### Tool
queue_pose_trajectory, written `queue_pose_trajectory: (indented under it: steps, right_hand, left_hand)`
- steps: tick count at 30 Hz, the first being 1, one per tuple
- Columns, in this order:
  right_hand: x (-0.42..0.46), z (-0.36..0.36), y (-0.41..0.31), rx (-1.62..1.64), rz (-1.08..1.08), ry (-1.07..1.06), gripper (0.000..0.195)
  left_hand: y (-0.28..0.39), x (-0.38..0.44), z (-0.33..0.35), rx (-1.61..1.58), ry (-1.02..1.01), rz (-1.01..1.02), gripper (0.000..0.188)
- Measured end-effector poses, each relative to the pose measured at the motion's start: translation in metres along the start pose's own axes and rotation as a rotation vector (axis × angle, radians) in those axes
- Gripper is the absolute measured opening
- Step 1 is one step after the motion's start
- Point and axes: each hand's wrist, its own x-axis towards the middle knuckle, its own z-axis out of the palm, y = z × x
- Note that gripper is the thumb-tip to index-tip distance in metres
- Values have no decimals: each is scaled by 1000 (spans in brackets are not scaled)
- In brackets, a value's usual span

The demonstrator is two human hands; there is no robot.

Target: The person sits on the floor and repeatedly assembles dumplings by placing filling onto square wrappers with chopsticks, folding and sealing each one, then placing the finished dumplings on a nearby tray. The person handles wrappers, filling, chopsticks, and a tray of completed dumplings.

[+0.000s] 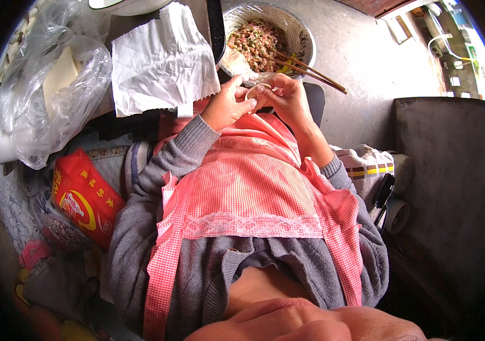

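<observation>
In front of the pink checked apron [254, 174], my two hands meet around a small, pale dough wrapper [252, 91]. My left hand [229, 103] pinches it from the left, thumb towards me. From the other side my right hand [288, 96] grips it, its fingers covering much of the dough. Whether filling lies inside is hidden. Just beyond my hands stands a metal bowl [307, 36] lined with clear plastic. It holds a chopped meat and green vegetable filling [257, 42]. Two wooden chopsticks [317, 75] rest in the filling and lean over the right rim.
To the left, a crumpled white sheet [163, 64] covers a surface beside a clear plastic bag [91, 81] with pale dough sheets [60, 76]. A red printed bag [87, 196] sits by my left elbow. A dark grey panel [447, 170] stands at right.
</observation>
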Motion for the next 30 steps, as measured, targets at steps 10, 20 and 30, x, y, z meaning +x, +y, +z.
queue_pose_trajectory:
  steps: [10,20,30]
  right_hand:
    - [-4,-24,-28,456,-6,5,58]
    - [-13,-30,-16,543,83,219,41]
    - [-14,-29,-6,482,105,210,32]
  left_hand:
    - [15,-16,8,5,61,130,46]
    - [72,-62,31,613,-20,699,58]
    - [179,-146,9,-271,32,329,36]
